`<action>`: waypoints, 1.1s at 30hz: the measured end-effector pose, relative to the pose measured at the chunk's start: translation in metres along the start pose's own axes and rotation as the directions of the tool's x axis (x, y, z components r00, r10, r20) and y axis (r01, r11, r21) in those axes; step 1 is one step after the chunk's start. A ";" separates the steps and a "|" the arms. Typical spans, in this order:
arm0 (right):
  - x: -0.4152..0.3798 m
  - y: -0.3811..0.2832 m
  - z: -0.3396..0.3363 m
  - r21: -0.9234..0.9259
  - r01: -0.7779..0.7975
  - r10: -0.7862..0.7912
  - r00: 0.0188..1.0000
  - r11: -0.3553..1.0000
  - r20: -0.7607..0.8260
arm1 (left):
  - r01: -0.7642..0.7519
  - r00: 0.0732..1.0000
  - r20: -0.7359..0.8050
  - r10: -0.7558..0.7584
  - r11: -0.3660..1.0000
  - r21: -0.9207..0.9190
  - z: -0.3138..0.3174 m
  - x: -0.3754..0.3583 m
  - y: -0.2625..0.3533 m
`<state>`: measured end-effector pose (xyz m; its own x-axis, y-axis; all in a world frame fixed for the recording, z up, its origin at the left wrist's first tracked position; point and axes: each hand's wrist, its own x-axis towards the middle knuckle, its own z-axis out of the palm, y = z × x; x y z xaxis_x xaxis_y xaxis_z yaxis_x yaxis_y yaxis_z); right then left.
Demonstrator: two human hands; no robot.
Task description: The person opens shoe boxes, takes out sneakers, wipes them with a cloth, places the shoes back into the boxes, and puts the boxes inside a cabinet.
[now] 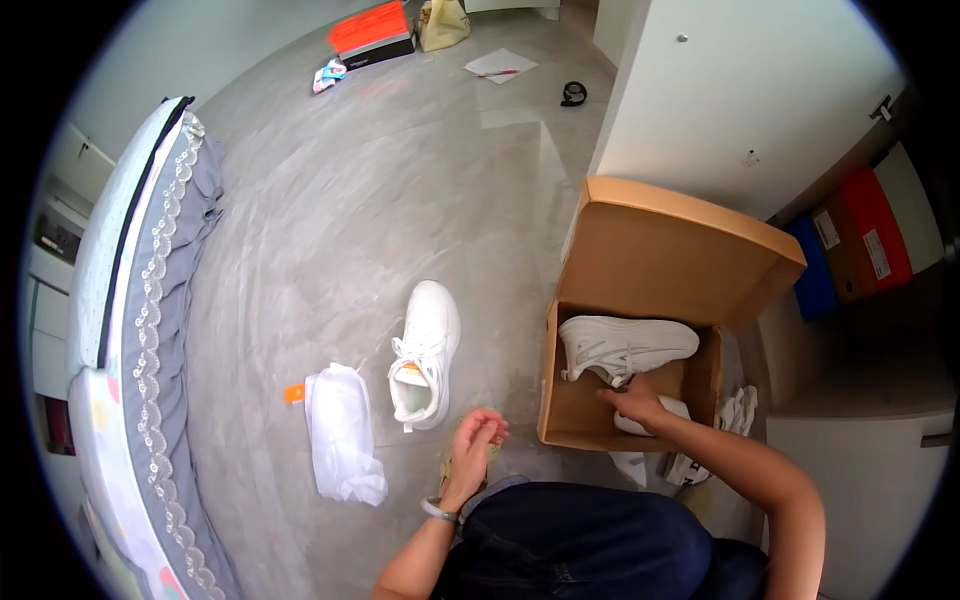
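Note:
A white sneaker (635, 342) lies on its side along the back of an open brown shoebox (660, 255). My right hand (635, 402) reaches into the box, thumb and fingers closed at the near, laced edge of that sneaker. Below the hand, my wrist partly covers a white rounded thing (668, 408) whose kind I cannot make out. My left hand (480, 437) hovers above the floor left of my knee, fingers curled and holding nothing. Another white sneaker (426, 345) stands upright on the floor, ahead and to the left of that hand, toe pointing away.
A white wrapped bundle (342, 435) with an orange tag (294, 394) lies left. More white shoes (690, 468) sit partly hidden beside the box. A cabinet door (730, 90) stands behind it. The bed (150, 330) borders the left; an orange-lidded box (370, 35) is far back.

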<state>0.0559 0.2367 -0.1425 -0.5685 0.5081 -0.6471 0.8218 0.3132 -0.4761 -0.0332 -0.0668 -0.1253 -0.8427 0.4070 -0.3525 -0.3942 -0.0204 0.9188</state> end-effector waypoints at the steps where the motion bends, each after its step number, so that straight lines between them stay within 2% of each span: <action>1: 0.003 0.006 0.006 -0.006 0.003 -0.003 1.000 1.000 0.004 | 0.093 0.986 0.140 -0.093 0.996 0.003 -0.001 0.000 -0.005; 3: 0.002 0.011 0.008 -0.141 0.184 -0.206 0.964 0.973 -0.168 | 0.080 0.990 0.113 -0.080 0.997 0.003 -0.002 0.001 -0.015; 5: -0.008 0.009 0.000 -0.163 0.168 -0.200 0.958 0.972 -0.207 | 0.110 0.981 0.142 -0.129 0.985 0.134 -0.008 0.002 -0.026; 7: -0.018 0.005 -0.004 -0.177 0.150 -0.191 0.951 0.973 -0.244 | 0.115 0.977 0.155 -0.145 0.975 0.188 -0.009 0.005 -0.032; 9: -0.023 0.006 -0.004 -0.272 0.198 -0.278 0.914 0.941 -0.294 | 0.119 0.972 0.170 -0.163 0.962 0.244 -0.005 0.003 -0.025; 10: -0.026 0.005 -0.005 -0.272 0.199 -0.279 0.914 0.942 -0.296 | -0.266 0.944 0.297 0.141 0.858 0.439 0.006 0.002 -0.005; 11: -0.028 0.001 -0.007 -0.266 0.170 -0.245 0.928 0.949 -0.280 | -0.601 0.796 0.473 0.378 0.586 0.543 0.016 0.002 0.011; 12: -0.029 -0.002 -0.008 -0.258 0.141 -0.210 0.941 0.956 -0.265 | -0.604 0.794 0.476 0.379 0.583 0.543 0.025 0.004 0.022; 14: -0.023 -0.009 -0.013 -0.236 0.113 -0.167 0.961 0.965 -0.222 | -0.836 0.546 0.762 0.347 0.292 0.466 0.039 0.008 0.036; 15: -0.020 -0.010 -0.015 -0.219 0.084 -0.123 0.977 0.972 -0.174 | -0.838 0.542 0.764 0.349 0.290 0.462 0.042 0.011 0.031; 17: 0.000 0.000 -0.017 -0.253 0.066 -0.106 0.983 0.965 -0.149 | -0.912 0.398 0.887 0.235 0.206 0.354 0.047 0.023 0.013; 19: 0.004 0.000 -0.018 -0.281 0.052 -0.090 0.988 0.958 -0.123 | -0.900 0.422 0.875 0.239 0.223 0.374 0.055 0.025 0.006; 21: -0.001 0.004 -0.010 -0.318 0.056 -0.149 0.949 0.946 -0.278 | -0.884 0.451 0.862 0.232 0.248 0.396 0.056 0.025 0.002; 25: -0.016 0.015 -0.011 -0.353 0.084 -0.215 0.911 0.932 -0.351 | -0.868 0.487 0.840 0.239 0.244 0.433 0.058 0.024 -0.001; 27: -0.029 0.022 -0.019 -0.317 0.171 -0.296 0.865 0.933 -0.406 | -0.871 0.481 0.844 0.238 0.238 0.429 0.059 0.025 -0.003; 28: -0.036 0.024 -0.025 -0.316 0.153 -0.282 0.863 0.936 -0.419 | -0.864 0.493 0.837 0.236 0.242 0.441 0.059 0.025 -0.004; 30: -0.052 0.026 -0.040 -0.466 0.349 -0.562 0.679 0.813 -0.472 | -0.865 0.488 0.841 0.235 0.261 0.429 0.061 0.025 -0.006; 31: -0.066 0.018 -0.053 -0.469 0.324 -0.546 0.682 0.822 -0.486 | -0.860 0.496 0.836 0.234 0.263 0.437 0.062 0.025 -0.003; 33: -0.086 0.000 -0.083 -0.574 0.371 -0.673 0.538 0.730 -0.508 | -0.865 0.486 0.843 0.232 0.266 0.426 0.064 0.022 0.004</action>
<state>0.1078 0.2597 -0.0377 -0.8389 0.4698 0.2747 0.4112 0.8779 -0.2456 -0.0299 0.0010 -0.1184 -0.1920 0.9625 0.1915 0.7801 0.0312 0.6249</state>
